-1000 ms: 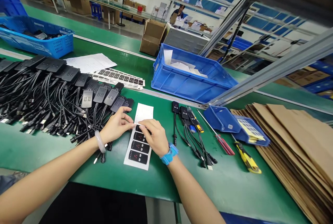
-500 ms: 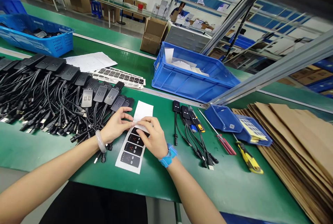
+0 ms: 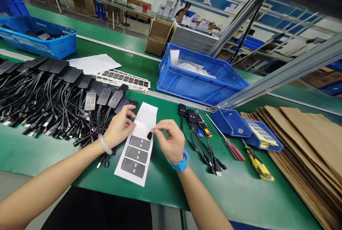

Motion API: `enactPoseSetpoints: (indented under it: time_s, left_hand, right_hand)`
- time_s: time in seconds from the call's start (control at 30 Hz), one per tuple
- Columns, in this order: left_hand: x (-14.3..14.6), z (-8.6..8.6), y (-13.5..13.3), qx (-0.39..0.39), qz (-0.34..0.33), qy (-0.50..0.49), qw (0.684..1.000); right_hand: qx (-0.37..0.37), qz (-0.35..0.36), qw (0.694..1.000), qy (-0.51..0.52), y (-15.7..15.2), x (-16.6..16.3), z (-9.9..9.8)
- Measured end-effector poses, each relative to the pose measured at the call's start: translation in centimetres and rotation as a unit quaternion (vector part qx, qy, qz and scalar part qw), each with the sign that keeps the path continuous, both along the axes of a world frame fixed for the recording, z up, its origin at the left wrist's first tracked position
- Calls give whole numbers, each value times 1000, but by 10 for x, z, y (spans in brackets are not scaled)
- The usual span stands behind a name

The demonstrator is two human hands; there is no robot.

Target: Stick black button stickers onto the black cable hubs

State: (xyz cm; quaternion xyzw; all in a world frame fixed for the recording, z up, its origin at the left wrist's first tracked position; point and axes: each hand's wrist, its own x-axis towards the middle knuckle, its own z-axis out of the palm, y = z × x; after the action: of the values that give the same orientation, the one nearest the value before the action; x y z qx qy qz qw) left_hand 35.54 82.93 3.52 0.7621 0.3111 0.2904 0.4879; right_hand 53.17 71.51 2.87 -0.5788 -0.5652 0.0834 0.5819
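A white backing sheet (image 3: 146,114) with several black stickers (image 3: 137,154) lies on the green bench in front of me. My right hand (image 3: 171,139) pinches a small black sticker (image 3: 150,135) between thumb and fingertips, just above the sheet's right side. It looks curled, and part of it is hidden by the fingers. My left hand (image 3: 120,124) rests at the sheet's left edge, thumb touching or close to it, fingers apart. Black control boxes (image 3: 115,98) with cables lie beyond that hand in a large pile.
At the right are small black boxes with cables (image 3: 191,116), a red screwdriver (image 3: 234,150), a yellow-handled tool (image 3: 258,165), blue trays (image 3: 232,122) and stacked cardboard (image 3: 310,144). A blue bin (image 3: 192,85), more sticker sheets (image 3: 123,77) and a blue basket (image 3: 62,46) stand behind.
My right hand has moved right and lifted a sticker off the backing sheet. That spot now shows bare white. My left hand has stayed near the sheet's left edge.
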Motion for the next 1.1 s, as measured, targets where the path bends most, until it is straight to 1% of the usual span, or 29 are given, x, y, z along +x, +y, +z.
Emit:
enactPoseSetpoints:
  time_s: [0.07,0.1,0.13,0.2,0.27,0.3,0.33,0.4,0.53,0.57,0.63,0.7,0.73,0.77,0.8,0.83,0.87,0.9,0.97,1.0,1.03,1.07,1.1]
  left_hand:
    - [-2,8,3,106,6,53,993]
    - [-4,13,5,167,25,90,981]
    - [-5,18,7,229,57,136,962]
    - [-9,26,15,328,133,244,903]
    - [-14,29,24,376,179,331,847]
    - [-16,28,29,390,184,356,829]
    - [-18,26,33,401,181,368,819]
    - [-21,21,39,418,165,369,813]
    - [-22,15,38,440,138,330,824]
    - [-22,15,36,440,143,300,834]
    - [-20,18,30,419,157,201,872]
    - [-18,24,23,353,155,61,920]
    - [-16,28,19,302,146,-18,942]
    - [-15,34,16,239,132,-100,957]
    - [-15,41,13,166,121,-181,962]
    - [-16,48,11,87,112,-259,955]
    - [-19,55,11,3,104,-324,940]
    - [-23,62,12,-87,95,-375,918]
    - [-32,69,19,-262,75,-441,855]
    - [-37,70,23,-340,62,-465,815]
    - [-40,67,27,-405,49,-484,774]
    - [-41,62,30,-458,35,-491,740]
    - [-40,55,30,-499,24,-481,721]
  right_hand:
    - [37,-50,993,101,2,4,5]
    - [48,-61,987,138,3,6,6]
    - [49,-65,983,164,4,7,8]
    - [37,-65,980,184,5,6,9]
    - [20,-61,981,182,5,4,9]
    - [11,-59,982,177,5,3,9]
    - [4,-56,983,172,5,2,9]
    - [-7,-54,985,166,4,0,9]
    - [-8,-47,983,180,5,-1,6]
    - [-5,-41,981,190,5,0,4]
    - [2,-27,976,215,6,1,1]
    - [8,-16,970,242,7,2,-1]
    - [9,-12,967,254,8,2,-1]
    - [9,-11,964,266,8,2,-1]
    - [8,-11,960,278,8,1,1]
    - [7,-11,957,291,9,0,3]
    - [6,-11,952,305,9,0,5]
    - [5,-10,947,322,9,-1,7]
    - [5,-4,932,361,10,-1,10]
    - [3,1,924,382,11,-1,11]
    - [1,5,915,403,11,0,11]
    - [-2,10,907,421,12,1,11]
    - [-5,12,899,437,12,2,10]
